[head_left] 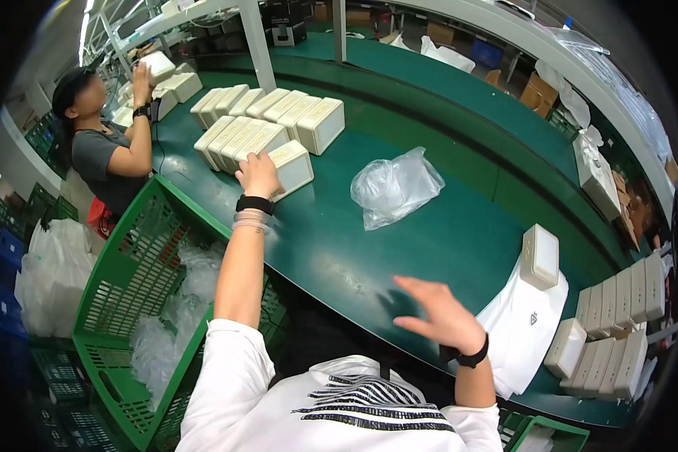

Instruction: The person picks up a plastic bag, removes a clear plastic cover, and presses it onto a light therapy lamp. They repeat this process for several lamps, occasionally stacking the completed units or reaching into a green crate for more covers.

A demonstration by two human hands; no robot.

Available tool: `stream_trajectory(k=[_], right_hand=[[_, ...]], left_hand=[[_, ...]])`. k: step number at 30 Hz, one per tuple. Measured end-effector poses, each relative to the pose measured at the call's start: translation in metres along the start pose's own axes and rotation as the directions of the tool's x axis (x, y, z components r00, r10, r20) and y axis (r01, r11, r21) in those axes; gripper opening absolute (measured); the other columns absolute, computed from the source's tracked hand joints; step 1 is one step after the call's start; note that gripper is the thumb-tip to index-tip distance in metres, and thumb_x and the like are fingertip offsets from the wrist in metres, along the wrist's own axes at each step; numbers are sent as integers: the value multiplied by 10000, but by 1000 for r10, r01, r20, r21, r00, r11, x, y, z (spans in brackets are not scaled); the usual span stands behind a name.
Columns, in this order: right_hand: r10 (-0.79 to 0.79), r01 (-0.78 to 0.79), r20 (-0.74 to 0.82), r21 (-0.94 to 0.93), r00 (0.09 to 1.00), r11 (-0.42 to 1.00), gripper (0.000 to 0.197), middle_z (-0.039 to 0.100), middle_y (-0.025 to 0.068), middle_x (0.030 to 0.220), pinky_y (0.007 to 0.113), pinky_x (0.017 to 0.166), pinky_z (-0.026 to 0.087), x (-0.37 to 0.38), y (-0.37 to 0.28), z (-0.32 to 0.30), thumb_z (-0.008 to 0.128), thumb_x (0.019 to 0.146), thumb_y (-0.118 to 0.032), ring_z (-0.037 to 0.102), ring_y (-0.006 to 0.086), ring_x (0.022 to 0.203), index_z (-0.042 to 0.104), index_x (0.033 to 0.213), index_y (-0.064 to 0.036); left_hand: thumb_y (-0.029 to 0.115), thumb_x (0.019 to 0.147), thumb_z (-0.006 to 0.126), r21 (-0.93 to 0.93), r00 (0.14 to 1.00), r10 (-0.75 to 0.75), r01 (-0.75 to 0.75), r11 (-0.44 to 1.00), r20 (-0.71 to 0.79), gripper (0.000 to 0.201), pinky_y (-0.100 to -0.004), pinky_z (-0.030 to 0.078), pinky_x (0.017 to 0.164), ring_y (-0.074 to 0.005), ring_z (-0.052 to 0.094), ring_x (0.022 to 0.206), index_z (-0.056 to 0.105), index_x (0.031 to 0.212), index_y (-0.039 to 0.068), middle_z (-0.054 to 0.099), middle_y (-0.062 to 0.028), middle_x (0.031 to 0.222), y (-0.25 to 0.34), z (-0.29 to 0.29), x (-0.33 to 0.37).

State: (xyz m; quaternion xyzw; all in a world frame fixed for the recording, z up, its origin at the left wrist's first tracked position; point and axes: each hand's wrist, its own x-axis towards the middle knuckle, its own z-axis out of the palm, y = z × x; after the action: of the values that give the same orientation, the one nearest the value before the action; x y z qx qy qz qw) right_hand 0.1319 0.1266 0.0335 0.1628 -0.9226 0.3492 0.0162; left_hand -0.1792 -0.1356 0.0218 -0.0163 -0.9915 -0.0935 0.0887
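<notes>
At the near end of a row of cream-coloured boxes (237, 143), my left hand (258, 176) grips the side of one cream box (295, 170), its fingers bent over the edge. More such boxes (305, 119) stand in a second row behind. My right hand (446, 316) hovers over the near edge of the green table (339, 256), fingers apart and holding nothing. A crumpled clear plastic bag (395, 187) lies mid-table, beyond and between my hands. To the right, a single cream box (541, 256) rests at the far end of a white plastic sheet or bag (521, 331).
Several cream boxes (595, 358) are stacked at the far right. A green crate (132, 264) holding clear plastic bags (162, 339) stands at my left against the table. Behind it, another person (109, 143) raises a cream box (157, 66). A metal post (258, 53) rises beyond the rows.
</notes>
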Motion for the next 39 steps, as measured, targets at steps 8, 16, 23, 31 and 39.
stream_trajectory(k=[8, 16, 23, 31, 39], right_hand=[[231, -189, -160, 240, 960, 952, 638, 581, 196, 1263, 386, 989, 429, -38, 7, 3, 737, 791, -229, 569, 329, 1153, 479, 1328, 0], [542, -129, -267, 801, 797, 585, 656, 598, 157, 1219, 359, 982, 434, -25, 24, 14, 744, 803, -194, 575, 257, 1133, 442, 1350, 7], [848, -174, -26, 975, 530, 139, 572, 602, 109, 1191, 376, 894, 488, -73, 84, -36, 733, 841, -255, 584, 221, 1095, 487, 1294, -7], [895, -130, -253, 939, 368, 319, 606, 586, 111, 1226, 383, 885, 489, -83, 163, -39, 711, 858, -312, 580, 233, 1103, 463, 1327, -20], [771, -414, -558, 651, 307, 636, 611, 588, 162, 1221, 358, 960, 441, -71, 173, -36, 675, 877, -304, 559, 242, 1140, 456, 1312, 64]], left_hand=[[252, 551, 826, -271, 944, 281, -229, 935, 173, 556, -352, 519, 795, -309, 665, 867, 635, 959, -73, 666, -233, 899, -16, -52, -37], [278, 763, 767, -872, 293, 843, -59, 487, 451, 585, -267, 496, 797, -141, 631, 906, 578, 1203, -57, 670, -128, 1044, 93, -48, -132], [280, 776, 748, -696, 686, 728, -518, 498, 10, 505, -347, 502, 799, -262, 644, 883, 595, 1175, 10, 623, -148, 1089, 115, 10, -132], [206, 712, 765, -237, 680, 730, -722, 650, -71, 496, -422, 485, 806, -345, 588, 935, 573, 1142, 48, 546, -163, 1076, 91, -30, -98], [304, 551, 862, 235, 823, 562, -533, 813, -81, 916, -514, 357, 981, -384, 434, 1218, 424, 1310, 36, 510, -198, 1270, -23, -79, 11]])
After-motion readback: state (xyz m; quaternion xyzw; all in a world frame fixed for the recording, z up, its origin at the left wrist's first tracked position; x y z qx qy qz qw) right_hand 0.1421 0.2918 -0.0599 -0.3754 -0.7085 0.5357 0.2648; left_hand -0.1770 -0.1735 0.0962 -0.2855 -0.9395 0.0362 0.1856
